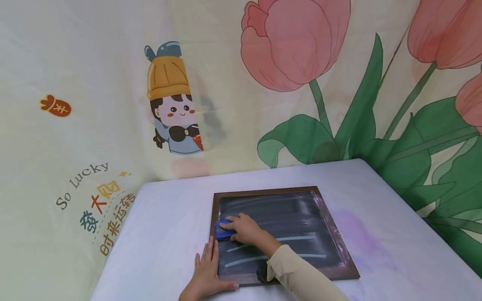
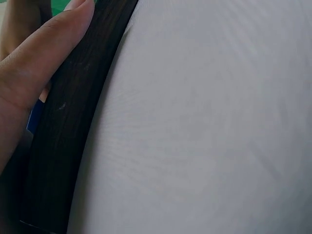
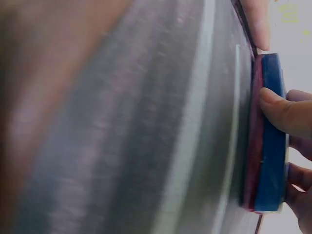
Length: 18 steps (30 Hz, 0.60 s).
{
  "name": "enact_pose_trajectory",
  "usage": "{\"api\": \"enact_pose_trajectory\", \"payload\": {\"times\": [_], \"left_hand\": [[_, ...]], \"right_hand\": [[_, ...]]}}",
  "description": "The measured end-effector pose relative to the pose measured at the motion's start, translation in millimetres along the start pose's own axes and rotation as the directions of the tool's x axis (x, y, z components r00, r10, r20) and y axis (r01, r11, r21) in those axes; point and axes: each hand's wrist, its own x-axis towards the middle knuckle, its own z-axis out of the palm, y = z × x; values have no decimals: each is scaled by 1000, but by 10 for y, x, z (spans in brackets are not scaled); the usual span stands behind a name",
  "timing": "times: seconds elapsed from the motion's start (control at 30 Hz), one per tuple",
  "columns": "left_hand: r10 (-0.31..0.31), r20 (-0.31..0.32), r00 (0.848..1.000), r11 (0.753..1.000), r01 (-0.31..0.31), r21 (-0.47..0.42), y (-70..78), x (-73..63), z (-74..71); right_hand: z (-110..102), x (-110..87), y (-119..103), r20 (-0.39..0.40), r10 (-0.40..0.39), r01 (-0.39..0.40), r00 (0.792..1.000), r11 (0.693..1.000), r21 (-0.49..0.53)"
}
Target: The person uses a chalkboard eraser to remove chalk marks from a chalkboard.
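The right hand [image 1: 244, 229] grips a blue eraser [image 3: 273, 161] between thumb and fingers, its reddish pad against the blackboard [image 1: 271, 211] near the left side of the frame. The left hand [image 1: 205, 269], fingers extended, touches the frame at the near left corner, thumb along the near edge. Two pale chalk lines [image 1: 297, 238] cross the board nearer the person; beneath lies a whitish counter [image 1: 173, 217], with a tulip-printed backdrop [image 1: 226, 83] behind.

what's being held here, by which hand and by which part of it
The right hand grips the blue eraser by its blue body, thumb on one side. The left hand rests at the chalkboard frame's near left corner.
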Motion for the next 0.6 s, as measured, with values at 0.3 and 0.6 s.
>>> {"api": "enact_pose_trajectory", "payload": {"times": [0.3, 0.6], "left_hand": [[-4, -13, 1000, 1000, 4, -10, 4, 19, 35], [-3, -42, 999, 1000, 2, -9, -4, -45, 18]], "right_hand": [[3, -178, 242, -43, 17, -16, 999, 1000, 26], [-89, -738, 915, -65, 133, -115, 989, 967, 228]]}}
